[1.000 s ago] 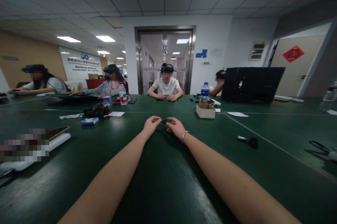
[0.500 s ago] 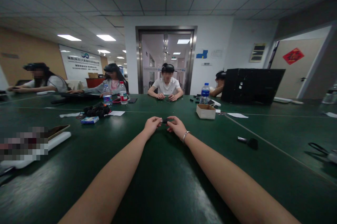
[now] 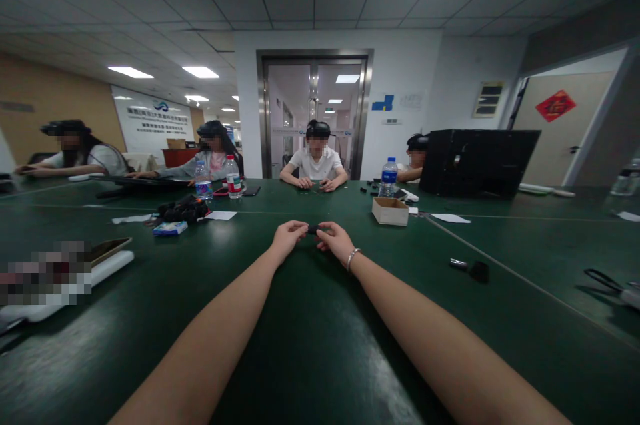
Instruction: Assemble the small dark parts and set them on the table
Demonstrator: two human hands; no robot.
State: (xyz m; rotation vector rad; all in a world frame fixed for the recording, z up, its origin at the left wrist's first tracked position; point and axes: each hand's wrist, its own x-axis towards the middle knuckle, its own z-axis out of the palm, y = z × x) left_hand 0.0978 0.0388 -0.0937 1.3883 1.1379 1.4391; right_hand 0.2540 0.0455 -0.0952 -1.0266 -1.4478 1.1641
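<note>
Straight ahead over the green table (image 3: 320,345), my left hand (image 3: 289,240) and my right hand (image 3: 336,242) face each other. Between their fingertips is a small black object (image 3: 313,230), too small and too covered to name. My left fingers pinch its left end, while the thumb and fingers of my right hand close on its right end. A silver bracelet (image 3: 353,258) circles my right wrist. Off to the right of my hands lies a short brush (image 3: 470,268) with dark bristles and a shiny handle.
An open cardboard box (image 3: 390,212) and a water bottle (image 3: 389,177) stand beyond my right hand. Left of my hands are a black heap (image 3: 184,210) and a blue-white packet (image 3: 170,228). A monitor (image 3: 480,164) stands at far right. Across the table sits a person (image 3: 315,162); others sit nearby.
The black object stays between my hands, which have barely moved. A pale bit at its left end, seen earlier, is now hardly visible by my left fingertips.
</note>
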